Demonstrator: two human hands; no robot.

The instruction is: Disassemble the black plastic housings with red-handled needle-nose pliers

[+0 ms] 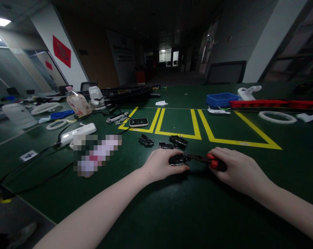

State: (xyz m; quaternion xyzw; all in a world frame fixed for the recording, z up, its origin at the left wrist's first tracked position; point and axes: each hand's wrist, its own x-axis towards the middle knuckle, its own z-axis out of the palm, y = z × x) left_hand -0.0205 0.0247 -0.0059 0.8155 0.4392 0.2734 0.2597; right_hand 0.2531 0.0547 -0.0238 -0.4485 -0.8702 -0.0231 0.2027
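Observation:
My left hand (pixel 163 164) grips a small black plastic part (pixel 178 159) between thumb and fingers, just above the green table. My right hand (pixel 235 167) is closed around the red-and-black handles of pliers (pixel 215 162). The dark jaws of the pliers reach left to the right end of the black part and seem to touch it; their exact bite is too dark to make out. Close beyond my left hand lie more black plastic parts: one at the left (pixel 146 140), one in the middle (pixel 168 145) and one at the right (pixel 178 140).
Yellow tape outlines (pixel 178 134) mark the green table (pixel 156 214). A small black device (pixel 139 122), a white power strip (pixel 80 133) and cables lie leftward, near a bottle (pixel 78 103). At the back right are a blue bin (pixel 222 99) and a white ring (pixel 277 117).

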